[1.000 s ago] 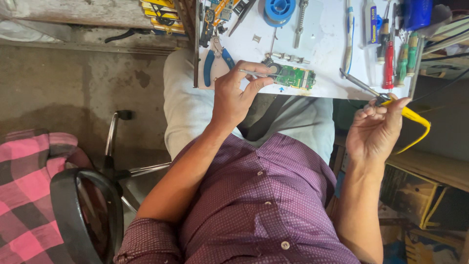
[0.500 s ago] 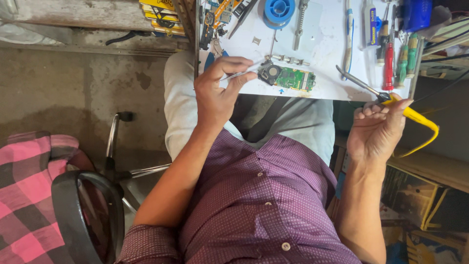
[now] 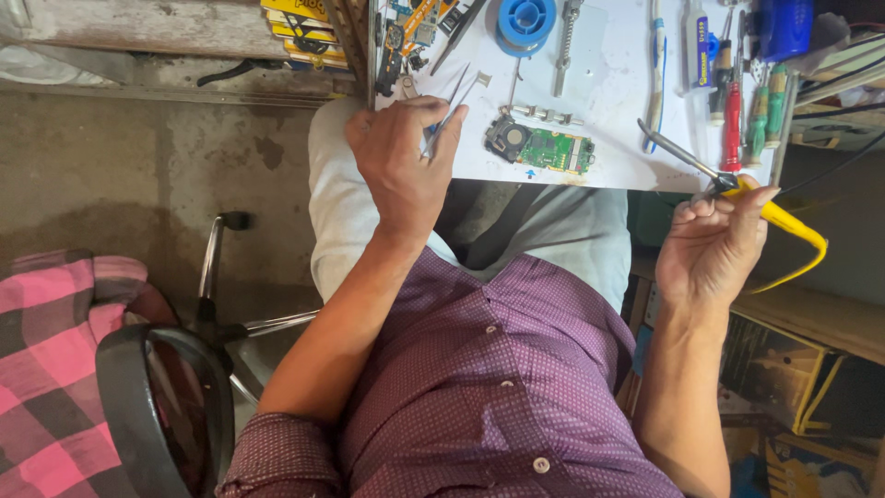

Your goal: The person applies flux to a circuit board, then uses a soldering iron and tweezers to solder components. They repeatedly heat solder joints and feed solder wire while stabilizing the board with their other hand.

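The left hand [image 3: 406, 166] had its fingers pinched around a pair of metal tweezers [image 3: 450, 109], whose tips pointed toward the far edge of the white table [image 3: 608, 83]. Half a second earlier those tweezers had touched the green circuit board [image 3: 542, 148]; now the hand had drawn back toward the table's left corner, and the board lay apart from it, near the near edge. The right hand [image 3: 710, 249] stayed curled around the yellow-handled soldering iron [image 3: 737, 189], its metal tip resting over the table's right near corner, just below the red screwdriver [image 3: 731, 120]. A blue solder spool [image 3: 525, 20] sat at the far edge.
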